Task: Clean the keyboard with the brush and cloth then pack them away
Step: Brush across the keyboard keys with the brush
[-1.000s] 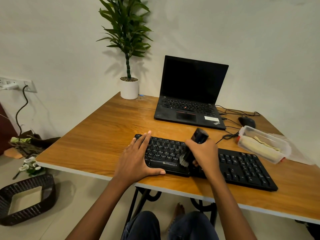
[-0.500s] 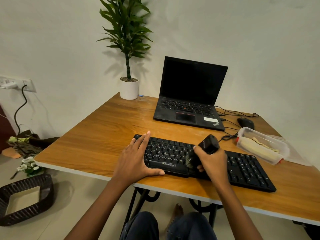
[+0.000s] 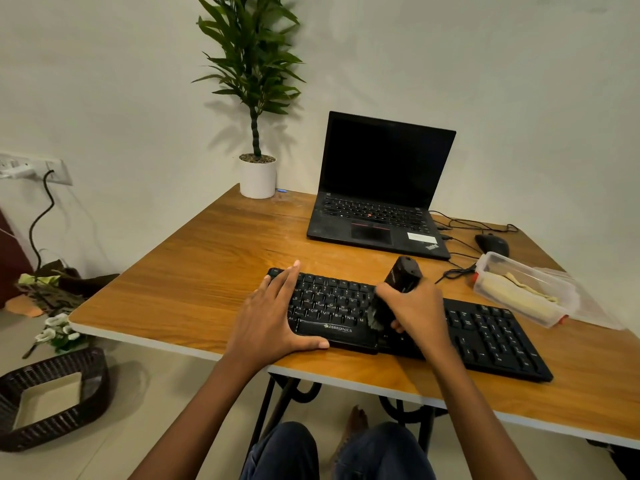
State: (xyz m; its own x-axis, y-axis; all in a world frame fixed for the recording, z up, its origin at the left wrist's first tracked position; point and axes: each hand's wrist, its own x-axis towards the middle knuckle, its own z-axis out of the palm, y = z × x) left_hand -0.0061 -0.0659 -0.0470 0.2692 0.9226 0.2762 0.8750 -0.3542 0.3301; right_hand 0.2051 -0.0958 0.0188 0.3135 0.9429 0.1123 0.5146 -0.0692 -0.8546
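Front edge of the table (image 3: 194,282): a black keyboard (image 3: 491,337) runs along the near edge, slanting off to the right, and both hands are on it.
Left hand (image 3: 273,317): flat over the keyboard's left end, fingers straight and spread across the keys, thumb along the front rim. The grip is apart, pressing down and holding nothing.
Right hand (image 3: 419,313): grip clamped round the brush (image 3: 403,275), fingers curled about its dark handle.
Brush: tilted, handle end up and back toward the laptop (image 3: 381,188), bristles (image 3: 375,318) down at the lower key rows near the keyboard's middle.
Cloth (image 3: 519,296): pale yellow, lying inside the clear plastic box (image 3: 491,263), off beyond the keyboard's right end.
Box: open on top, with a clear lid (image 3: 588,306) just beside it on the right.
Back of the table: laptop open with a dark screen, a black mouse (image 3: 491,244) to its right among loose cables, and a potted plant (image 3: 258,176) at the far left corner.
Floor, left side: a dark woven basket (image 3: 52,434), with white flowers (image 3: 57,332) lying near it.
Wall, left: a socket (image 3: 52,169) with a black cable hanging down.
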